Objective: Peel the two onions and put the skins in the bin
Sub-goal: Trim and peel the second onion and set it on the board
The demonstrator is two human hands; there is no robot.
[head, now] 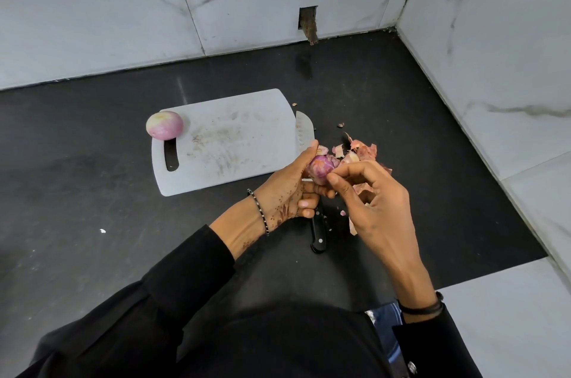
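- Onion number two, a small purple-red onion (321,168) with a glossy, partly skinned surface, is being held in the air just right of the board. The left hand (290,192) is cupping it, fingers curling round it from below, seemingly to steady it for peeling.
- The right hand (377,198) is working with its fingers bent, thumb and forefinger tip pinching at that onion's outer layer; whether a flap is actually lifting, I cannot tell.
- A round, pale pink-and-white peeled onion (164,125) is resting smooth and bare on the left corner of the flat white plastic cutting board (228,142), apparently being kept apart as finished.
- Thin, papery pinkish-brown onion skins (361,150) are lying curled in a loose heap on the matte black countertop (92,192) beyond the hands. They are probably collecting there for one trip to the bin, which is not showing.
- A steel-bladed knife with a riveted black handle (318,238) is lying beside the board's right edge, under the hands, untouched.
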